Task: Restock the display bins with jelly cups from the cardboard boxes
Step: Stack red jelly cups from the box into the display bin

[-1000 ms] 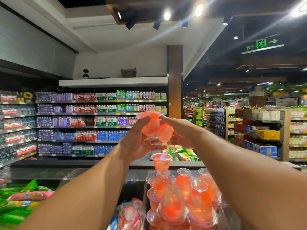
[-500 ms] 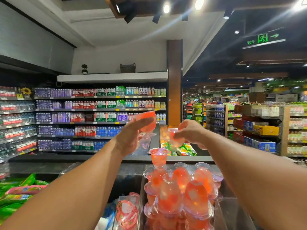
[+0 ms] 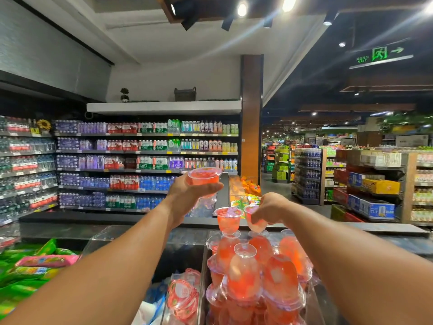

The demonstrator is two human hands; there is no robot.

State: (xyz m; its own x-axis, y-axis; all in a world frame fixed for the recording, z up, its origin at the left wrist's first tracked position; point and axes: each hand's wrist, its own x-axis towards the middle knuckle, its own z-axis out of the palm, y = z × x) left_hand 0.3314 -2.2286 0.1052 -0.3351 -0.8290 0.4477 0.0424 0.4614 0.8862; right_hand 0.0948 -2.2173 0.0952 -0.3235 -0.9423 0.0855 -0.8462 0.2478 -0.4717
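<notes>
- The drinks shelving [image 3: 145, 165] fills the wall well beyond both my hands; it plays no part in this job.
- The clear display bin [image 3: 315, 299] sits below and between my forearms, under my right hand, and it is already heaped high with jelly cups.
- The stack of jelly cups [image 3: 255, 273] rises out of that bin in tiers, most of them turned upside down so the wide rims lock onto the cups beneath, which I judge keeps the pile from sliding.
- The neighbouring bin to the left, under my left forearm, holds flat red-printed packets [image 3: 185, 299]; no cardboard box is in view.
- My left hand [image 3: 187, 195] is raised above the pile, fingers curled around a red jelly cup [image 3: 204, 175] held lid-up, kept clear and waiting its turn.
- My right hand [image 3: 269, 207] is low, at the peak of the stack, fingertips pinching a second cup [image 3: 255, 221] from above so I can set it down without knocking the others.
- One upright top cup [image 3: 228, 218] stands just left of that pinched cup, nearly touching it; I judge the new one goes beside it.
</notes>
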